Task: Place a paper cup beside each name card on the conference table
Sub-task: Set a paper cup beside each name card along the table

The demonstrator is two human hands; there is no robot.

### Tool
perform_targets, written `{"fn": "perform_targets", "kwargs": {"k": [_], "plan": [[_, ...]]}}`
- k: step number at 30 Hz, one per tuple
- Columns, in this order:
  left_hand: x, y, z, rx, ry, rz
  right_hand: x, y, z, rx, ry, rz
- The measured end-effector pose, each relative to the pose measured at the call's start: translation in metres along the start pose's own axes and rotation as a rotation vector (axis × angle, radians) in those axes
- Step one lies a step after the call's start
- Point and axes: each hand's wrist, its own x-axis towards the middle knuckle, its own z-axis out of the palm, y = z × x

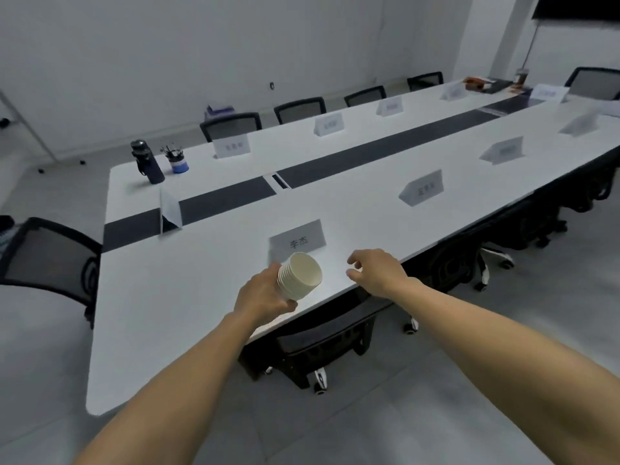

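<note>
The left hand [265, 295] is wrapped around a nested stack of paper cups [299, 276], gripping it near the bottom so that the stack tilts with its open mouth turned up and toward the far side of the conference table [141, 317]. The stack is held above the white tabletop near the table's near edge, just in front of the nearest name card [298, 242], a grey tent card with two dark characters printed on it. The right hand [377, 271] hovers to the right of the cups with its fingers loosely curled and spread, grasping nothing and not touching the stack. Further along the same side stands a second name card [422, 188], and more cards follow toward the far end, though their printing is too blurred to read. A dark strip [385, 151] runs down the middle of the table, and another tent card [171, 211] stands across it at the near end. At the far left corner of the table a dark water bottle [147, 161] stands upright just beside a blue pen holder [177, 161] that seems to hold several pens. Black mesh chairs [50, 263] line both long sides, most tucked under the table.
</note>
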Motion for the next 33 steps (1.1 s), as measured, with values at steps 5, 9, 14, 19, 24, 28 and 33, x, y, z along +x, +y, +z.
{"fn": "perform_targets", "kwargs": {"k": [5, 9, 14, 19, 24, 28, 33], "plan": [[0.054, -0.018, -0.007, 0.034, 0.016, -0.069, 0.082, -0.017, -0.005, 0.031, -0.014, -0.082], [0.100, -0.026, -0.010, 0.075, 0.039, -0.124, 0.147, -0.029, -0.004, 0.074, -0.026, -0.169], [0.167, -0.026, -0.021, 0.104, 0.111, -0.205, 0.234, -0.040, -0.012, 0.146, -0.079, -0.301], [0.220, -0.025, -0.028, 0.102, 0.170, -0.306, 0.308, -0.059, -0.028, 0.234, -0.164, -0.414], [0.243, -0.042, -0.031, 0.094, 0.182, -0.393, 0.351, -0.087, -0.021, 0.379, -0.298, -0.426], [0.256, -0.057, -0.039, 0.096, 0.187, -0.399, 0.369, -0.105, -0.008, 0.431, -0.340, -0.409], [0.269, -0.082, -0.049, 0.108, 0.164, -0.377, 0.384, -0.124, 0.004, 0.480, -0.358, -0.360]]}}
